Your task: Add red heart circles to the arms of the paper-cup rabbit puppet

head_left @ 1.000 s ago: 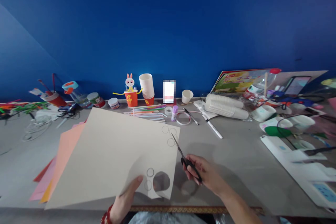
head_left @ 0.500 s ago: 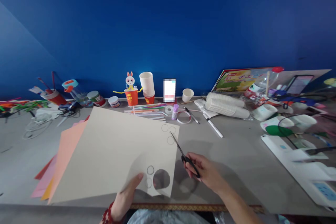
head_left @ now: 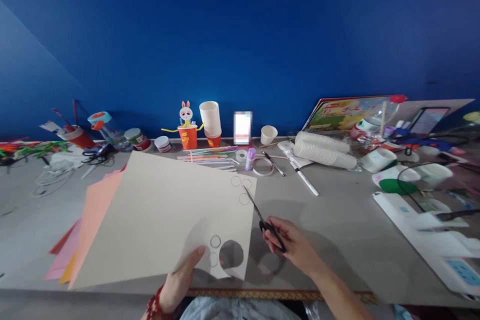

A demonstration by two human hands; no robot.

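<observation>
A large cream sheet of paper (head_left: 161,215) is gripped at its near edge by my left hand (head_left: 183,270), thumb on top and the other fingers hidden beneath. Several small drawn circles show on it, at the far right corner and near my thumb. Beside the thumb a round hole is cut through the sheet. My right hand (head_left: 287,242) is closed round the black handles of a pair of scissors (head_left: 258,212). Their blades look closed, with the tips over the drawn circles at the sheet's far right corner.
Coloured paper sheets (head_left: 99,205) lie under the cream one. Behind stand a rabbit-topped red cup (head_left: 187,137), stacked paper cups (head_left: 210,120), straws (head_left: 210,160), a purple glue stick (head_left: 250,159) and a white marker (head_left: 307,182). At right are lying cups (head_left: 324,151) and a white power strip (head_left: 416,240).
Hardly anything differs. The scissor tips and the sheet's right corner sit a few pixels higher in view; both hands keep the same hold.
</observation>
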